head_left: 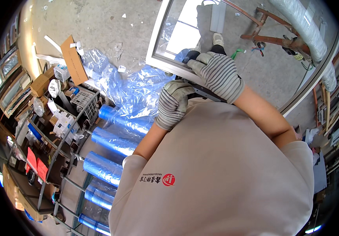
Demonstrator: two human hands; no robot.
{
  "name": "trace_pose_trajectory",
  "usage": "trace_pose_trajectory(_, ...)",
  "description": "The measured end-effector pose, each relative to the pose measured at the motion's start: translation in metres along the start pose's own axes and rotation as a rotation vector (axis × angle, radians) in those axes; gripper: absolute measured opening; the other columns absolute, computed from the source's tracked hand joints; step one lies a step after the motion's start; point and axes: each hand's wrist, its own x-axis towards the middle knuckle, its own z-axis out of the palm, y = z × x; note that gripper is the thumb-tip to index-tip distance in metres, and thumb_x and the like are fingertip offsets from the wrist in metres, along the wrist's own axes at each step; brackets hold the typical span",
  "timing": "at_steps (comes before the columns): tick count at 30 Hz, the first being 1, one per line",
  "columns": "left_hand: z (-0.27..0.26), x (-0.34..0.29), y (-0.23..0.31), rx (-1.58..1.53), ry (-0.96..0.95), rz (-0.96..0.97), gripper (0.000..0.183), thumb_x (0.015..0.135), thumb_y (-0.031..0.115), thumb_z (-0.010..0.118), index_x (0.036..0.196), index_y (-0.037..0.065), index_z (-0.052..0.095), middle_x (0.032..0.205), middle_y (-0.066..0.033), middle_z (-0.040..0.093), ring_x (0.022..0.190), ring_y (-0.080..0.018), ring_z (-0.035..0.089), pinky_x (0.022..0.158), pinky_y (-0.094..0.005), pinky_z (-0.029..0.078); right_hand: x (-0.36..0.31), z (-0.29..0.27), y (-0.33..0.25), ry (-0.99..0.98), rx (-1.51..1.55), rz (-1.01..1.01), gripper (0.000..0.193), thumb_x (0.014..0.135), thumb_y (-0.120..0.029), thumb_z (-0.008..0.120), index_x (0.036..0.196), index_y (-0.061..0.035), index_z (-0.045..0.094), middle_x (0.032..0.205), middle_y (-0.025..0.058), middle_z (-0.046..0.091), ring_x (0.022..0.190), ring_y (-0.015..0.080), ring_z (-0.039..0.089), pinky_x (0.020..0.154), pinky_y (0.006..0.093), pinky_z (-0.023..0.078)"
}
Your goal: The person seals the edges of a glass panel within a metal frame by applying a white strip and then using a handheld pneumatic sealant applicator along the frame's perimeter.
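A large glazed window sash (150, 56) with a white frame stands in front of me; the floor shows in its glass. My right hand (218, 76), in a grey-striped glove, is closed over the sash's near edge, fingers lying on the glass side. My left hand (172, 104), in a matching glove, is curled at the near-left part of that edge, beside a black strip (206, 93) running along it. The left fingertips are partly hidden. Both forearms reach forward from my light-coloured shirt.
Rolls of blue plastic film (103, 168) lie on a metal rack to the left, with loose film (116, 80) spread beyond. Further left stands a cluttered shelf cart (45, 137) with a grey crate (85, 98). A brown metal stand (265, 38) and wrapped tube (305, 23) are far right.
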Motion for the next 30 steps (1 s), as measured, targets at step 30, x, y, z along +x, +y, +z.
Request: trace_pose_trajectory(30,-0.003,0.003,0.001,0.006,0.039,-0.009,0.017,0.078,-0.003,0.057,0.089,0.006,0.066,0.094,-0.0106,0.064,0.091,-0.0288,0.061,0.082,-0.0376,0.048,0.009,0.004,-0.01,0.024,-0.008,0.103,0.017,0.081,-0.018,0.059,0.095,-0.0095,0.064,0.085,0.0074,0.062,0.078,0.0222,0.064,0.067,0.0356,0.052)
